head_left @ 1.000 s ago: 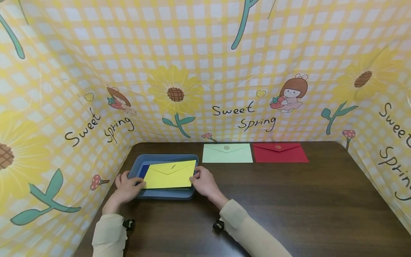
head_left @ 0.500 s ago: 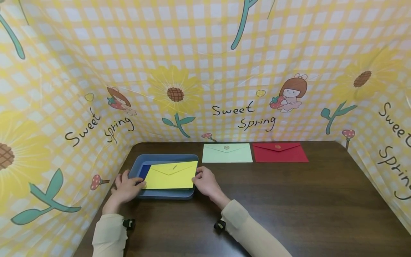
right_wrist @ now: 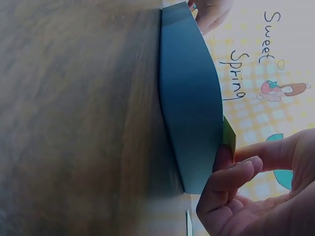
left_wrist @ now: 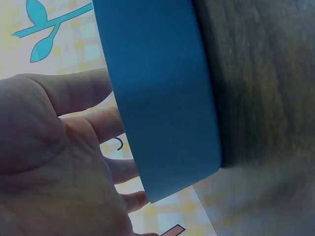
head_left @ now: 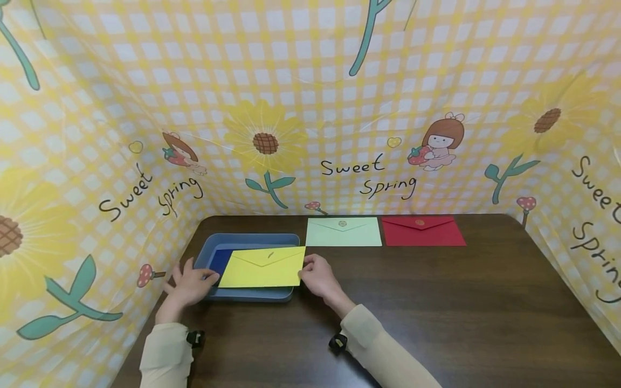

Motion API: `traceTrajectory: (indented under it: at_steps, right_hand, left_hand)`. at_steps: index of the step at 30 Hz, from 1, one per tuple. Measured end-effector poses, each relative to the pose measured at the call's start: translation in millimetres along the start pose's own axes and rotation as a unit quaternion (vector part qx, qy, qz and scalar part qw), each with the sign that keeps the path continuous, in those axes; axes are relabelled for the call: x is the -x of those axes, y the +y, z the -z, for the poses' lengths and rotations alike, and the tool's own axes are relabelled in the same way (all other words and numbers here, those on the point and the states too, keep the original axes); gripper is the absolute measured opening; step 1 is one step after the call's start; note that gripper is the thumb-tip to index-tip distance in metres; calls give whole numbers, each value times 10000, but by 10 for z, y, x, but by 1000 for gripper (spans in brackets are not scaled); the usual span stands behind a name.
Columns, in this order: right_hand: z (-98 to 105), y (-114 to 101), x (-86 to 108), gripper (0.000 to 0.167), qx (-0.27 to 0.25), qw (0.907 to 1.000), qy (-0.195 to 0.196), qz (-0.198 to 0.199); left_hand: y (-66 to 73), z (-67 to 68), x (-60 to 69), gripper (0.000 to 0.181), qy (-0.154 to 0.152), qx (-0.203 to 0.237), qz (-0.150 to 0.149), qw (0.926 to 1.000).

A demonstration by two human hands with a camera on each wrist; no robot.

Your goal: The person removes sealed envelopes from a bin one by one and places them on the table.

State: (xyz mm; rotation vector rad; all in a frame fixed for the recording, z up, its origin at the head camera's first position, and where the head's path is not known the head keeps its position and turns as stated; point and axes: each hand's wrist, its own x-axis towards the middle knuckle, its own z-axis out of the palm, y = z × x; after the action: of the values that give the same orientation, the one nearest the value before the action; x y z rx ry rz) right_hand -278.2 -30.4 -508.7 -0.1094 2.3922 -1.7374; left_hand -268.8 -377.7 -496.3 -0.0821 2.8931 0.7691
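A yellow envelope [head_left: 264, 268] lies tilted over the blue tray [head_left: 252, 295], its right end sticking out past the tray's right rim. Its right edge is pinched between thumb and fingers of my right hand [head_left: 320, 276]; the right wrist view shows the pinch on a small yellow corner [right_wrist: 229, 136]. Under it, a dark blue envelope [head_left: 221, 262] shows at the tray's left. My left hand [head_left: 189, 284] is at the tray's left side, fingers spread and thumb reaching over the rim. In the left wrist view the tray wall [left_wrist: 162, 98] hides its fingertips.
A mint green envelope [head_left: 343, 233] and a red envelope [head_left: 423, 231] lie side by side along the back of the dark wooden table [head_left: 436, 302]. Behind and at both sides hangs a yellow checked cloth [head_left: 310, 118].
My right hand has drawn the yellow envelope to the right and slightly toward me, baring more of the dark blue envelope. My left thumb has come off the yellow envelope's left edge.
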Motion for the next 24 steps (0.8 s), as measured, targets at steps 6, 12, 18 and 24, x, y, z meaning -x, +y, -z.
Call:
traceTrajectory:
  at_steps: [6,12,18,24]
  right_hand:
    - [9,24,3,38,-27,10000,-15,-49]
    - [10,34,11,32,-23,9999,-22,-115]
    - [21,53,21,29,-162,9998,-111,-63]
    - [21,62,37,28,-247,9996,-123,-113]
  left_hand:
    - [35,-18,33,49,-16,106,2,9999]
    - [15,-16,18,47,-132,84,-84,9998]
    - [39,2,7,47,-136,81,-88,9998]
    - [13,-24,-3,47,-140,107,-128,9998]
